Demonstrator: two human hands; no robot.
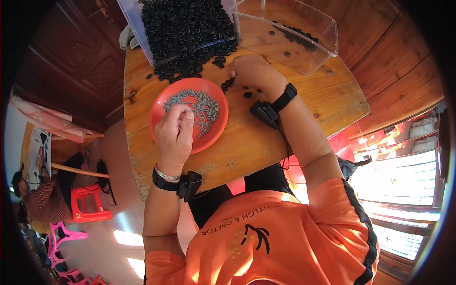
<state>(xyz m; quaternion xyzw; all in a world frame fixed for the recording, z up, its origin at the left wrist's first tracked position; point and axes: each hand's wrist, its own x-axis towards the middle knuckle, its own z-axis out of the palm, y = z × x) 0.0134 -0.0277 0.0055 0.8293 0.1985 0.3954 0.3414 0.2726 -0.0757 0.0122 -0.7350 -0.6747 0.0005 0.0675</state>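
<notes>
Left hand (175,133) pinches grey screws (199,105) over red plate (161,102); right hand (251,71) pinches black washers (190,28).

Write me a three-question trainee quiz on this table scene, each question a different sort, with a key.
1. True or false: the left hand is over the red dish of small grey pieces.
2. Multiple choice: what does the right hand touch? A) loose black rings on the wooden table B) a pink stool C) the grey pieces
3. Fill in: the clear tub at the upper right holds only a few black ____.

Key: 1 true; 2 A; 3 rings. The other tub, at the top, is heaped with black rings that spill onto the table.
</notes>
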